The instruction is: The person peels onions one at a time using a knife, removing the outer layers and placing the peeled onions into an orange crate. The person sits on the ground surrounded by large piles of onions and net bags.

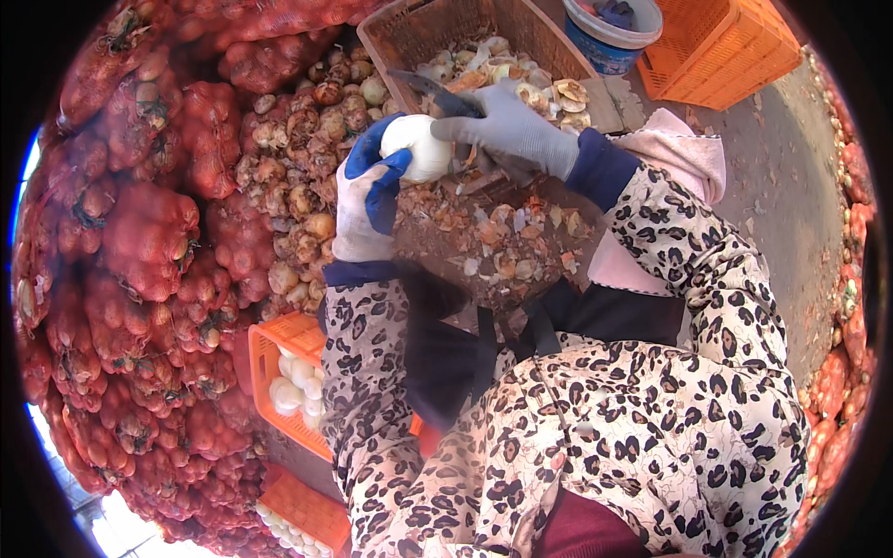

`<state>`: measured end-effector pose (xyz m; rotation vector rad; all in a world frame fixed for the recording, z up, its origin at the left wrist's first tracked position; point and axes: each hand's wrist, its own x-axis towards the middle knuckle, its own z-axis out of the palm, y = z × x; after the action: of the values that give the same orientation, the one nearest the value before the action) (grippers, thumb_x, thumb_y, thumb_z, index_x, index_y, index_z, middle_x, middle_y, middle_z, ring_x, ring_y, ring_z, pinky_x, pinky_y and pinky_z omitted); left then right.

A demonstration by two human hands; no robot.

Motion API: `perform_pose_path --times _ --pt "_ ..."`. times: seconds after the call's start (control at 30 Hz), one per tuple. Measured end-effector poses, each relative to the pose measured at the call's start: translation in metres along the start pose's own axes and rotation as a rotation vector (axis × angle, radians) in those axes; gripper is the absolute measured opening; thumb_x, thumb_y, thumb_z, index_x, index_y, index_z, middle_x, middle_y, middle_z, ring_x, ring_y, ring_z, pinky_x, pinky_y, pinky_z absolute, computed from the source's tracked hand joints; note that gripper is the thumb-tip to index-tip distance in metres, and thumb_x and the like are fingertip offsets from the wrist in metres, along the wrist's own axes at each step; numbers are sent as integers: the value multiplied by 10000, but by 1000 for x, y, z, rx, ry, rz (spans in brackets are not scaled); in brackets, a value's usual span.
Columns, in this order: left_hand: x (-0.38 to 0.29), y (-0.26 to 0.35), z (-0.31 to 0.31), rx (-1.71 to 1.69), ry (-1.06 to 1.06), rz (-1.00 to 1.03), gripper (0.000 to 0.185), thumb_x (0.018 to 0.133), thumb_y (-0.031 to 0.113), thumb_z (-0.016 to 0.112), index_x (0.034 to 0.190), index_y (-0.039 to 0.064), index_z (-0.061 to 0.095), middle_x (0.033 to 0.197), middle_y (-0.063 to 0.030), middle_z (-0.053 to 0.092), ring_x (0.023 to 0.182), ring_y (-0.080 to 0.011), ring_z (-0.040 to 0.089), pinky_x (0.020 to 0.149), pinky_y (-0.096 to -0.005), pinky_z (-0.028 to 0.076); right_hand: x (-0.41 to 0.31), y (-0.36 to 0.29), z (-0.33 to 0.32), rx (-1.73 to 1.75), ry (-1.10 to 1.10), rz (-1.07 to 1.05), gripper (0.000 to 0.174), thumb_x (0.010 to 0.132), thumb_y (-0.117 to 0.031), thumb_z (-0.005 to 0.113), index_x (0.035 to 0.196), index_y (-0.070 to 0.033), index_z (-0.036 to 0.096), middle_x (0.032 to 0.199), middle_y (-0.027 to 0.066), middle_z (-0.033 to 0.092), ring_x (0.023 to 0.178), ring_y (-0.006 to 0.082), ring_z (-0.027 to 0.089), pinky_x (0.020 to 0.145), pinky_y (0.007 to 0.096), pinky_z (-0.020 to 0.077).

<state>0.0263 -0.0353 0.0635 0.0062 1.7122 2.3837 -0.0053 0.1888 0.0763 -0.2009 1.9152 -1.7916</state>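
A peeled white onion (417,148) is held in my left hand (370,192), which wears a white glove with blue-coated fingers. My right hand (513,129), in a grey glove, holds a dark-handled knife (443,94), its blade pointing up and left over the edge of a worn plastic crate (481,21). The right thumb touches the onion's upper right side. Inside that crate lie onion skins and cut pieces (502,66). Below the hands, loose skins and scraps (516,237) cover the ground. A pile of unpeeled onions (307,202) lies just left of my left hand.
Red mesh sacks of onions (150,237) are stacked along the left. An orange crate (261,370) with peeled onions stands by my left arm, with another orange crate (307,509) below it. A bucket (605,42) and orange crate (725,56) stand upper right; a pink towel (687,150) lies near my right sleeve.
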Motion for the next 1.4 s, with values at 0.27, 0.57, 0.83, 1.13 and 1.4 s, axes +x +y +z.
perform_pose_path --times 0.27,0.57,0.83,1.13,1.4 --pt "7 -1 25 172 59 135 628 817 61 692 1408 -59 516 1300 -159 624 1185 -247 614 1046 -358 471 10 19 -6 344 37 30 432 851 -181 793 1175 51 626 869 68 669 581 124 635 490 249 508" --pt "18 -12 23 72 131 170 511 995 297 597 1385 -29 551 1227 -132 646 1081 -205 628 985 -339 478 10 11 -3 32 147 -123 369 843 -190 758 1151 -10 661 884 61 680 794 142 645 737 300 524" --pt "20 -15 27 116 139 166 433 1010 257 539 1316 -42 600 1199 -132 666 1076 -212 637 978 -336 491 10 12 4 -284 236 -278 368 826 -243 735 1108 -15 671 886 121 706 820 191 676 789 338 520" --pt "27 0 25 38 72 71 523 859 111 701 1339 -54 576 1186 -131 664 1091 -194 629 991 -319 485 17 5 -7 -170 196 -308 499 844 -367 798 1183 -20 682 894 79 720 825 165 678 778 321 524" --pt "31 -16 27 -46 389 146 266 1021 173 606 1189 -31 642 1059 -110 705 962 -186 672 890 -316 540 17 0 -3 202 72 -140 483 888 -353 781 1198 -1 664 940 57 698 743 101 645 612 251 524"
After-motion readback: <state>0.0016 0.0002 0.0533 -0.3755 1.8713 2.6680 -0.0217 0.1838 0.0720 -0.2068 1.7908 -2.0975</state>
